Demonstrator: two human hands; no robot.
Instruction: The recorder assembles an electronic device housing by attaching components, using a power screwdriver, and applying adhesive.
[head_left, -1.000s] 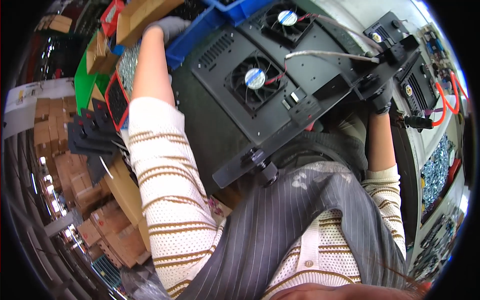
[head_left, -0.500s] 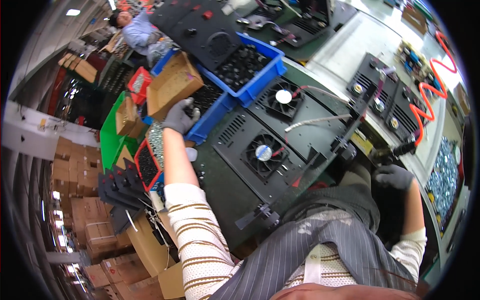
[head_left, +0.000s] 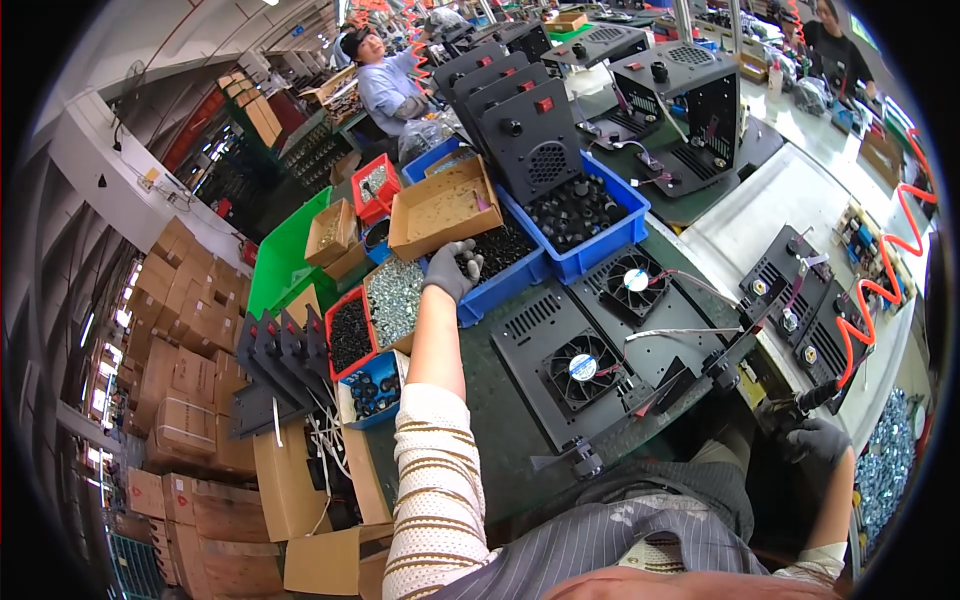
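My left hand [head_left: 455, 270], in a grey glove, is at the near left end of a blue bin [head_left: 510, 284] of small black screws. Its fingers are curled together; whatever they may hold is too small to make out. Right beside it is an open cardboard box [head_left: 445, 205]. At the right, my gloved right hand [head_left: 820, 440] is closed around a dark air screwdriver [head_left: 775, 415] on a red coiled hose [head_left: 868, 300]; the fingers are partly hidden. Between my arms lie black metal panels, with a near fan [head_left: 582, 370] and a farther fan [head_left: 636, 282] fitted, and loose cables.
A second blue bin [head_left: 600, 255] holds black knobs, with upright black panels [head_left: 525, 140] behind. Left are a tray of silver screws [head_left: 396, 300], a red bin [head_left: 350, 335] and a green crate [head_left: 285, 250]. Two other people [head_left: 385, 90] are farther off.
The view has swung, so the bench sits lower and farther right. My left hand stays by the screw bin, its fingers more curled. The right hand remains at the air screwdriver.
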